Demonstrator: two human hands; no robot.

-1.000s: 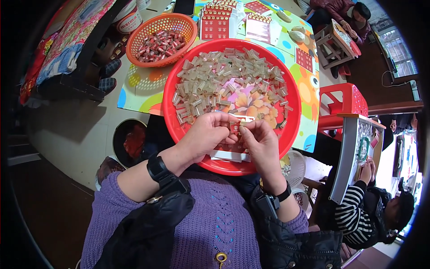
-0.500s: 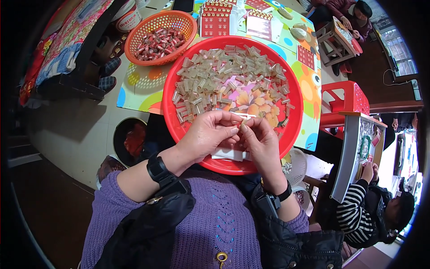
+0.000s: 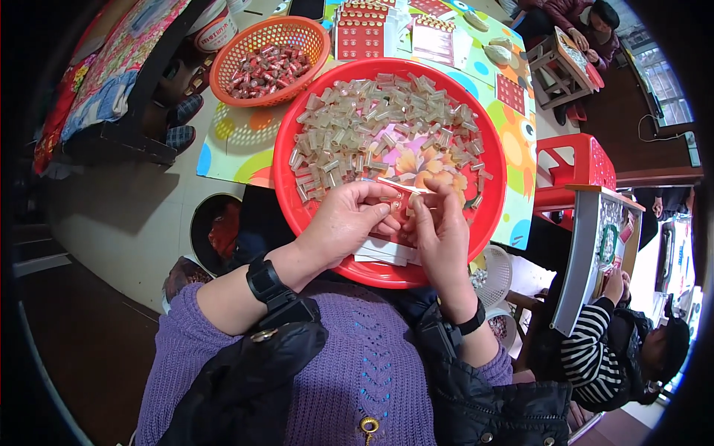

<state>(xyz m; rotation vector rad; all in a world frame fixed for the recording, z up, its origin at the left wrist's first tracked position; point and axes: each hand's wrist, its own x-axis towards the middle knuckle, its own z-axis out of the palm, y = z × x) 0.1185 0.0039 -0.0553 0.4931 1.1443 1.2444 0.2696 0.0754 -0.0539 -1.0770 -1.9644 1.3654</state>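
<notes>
My left hand [image 3: 341, 221] is closed on the edge of a small red card [image 3: 397, 198] with round clear spots on it. Close against the card's right side, my right hand [image 3: 443, 232] pinches a tiny pale piece, partly hidden by the fingers; it looks like one of the short clear tubes. Both hands are over the near part of a big red basin [image 3: 283, 175] with a flower print on its floor. Many short clear plastic tubes [image 3: 343, 134] lie heaped across its far half. Under my hands rests a stack of white-backed cards [image 3: 381, 251].
An orange basket [image 3: 316, 63] of small red-and-silver pieces stands beyond the basin, on a patterned tablecloth [image 3: 223, 160]. Stacked red cards [image 3: 359, 43] sit at the back. A red stool [image 3: 569, 160] is at the right. Two other people work at side tables.
My right hand has shifted slightly right and its fingers have lifted, so more of the red card shows between my hands. My left hand has barely moved.
</notes>
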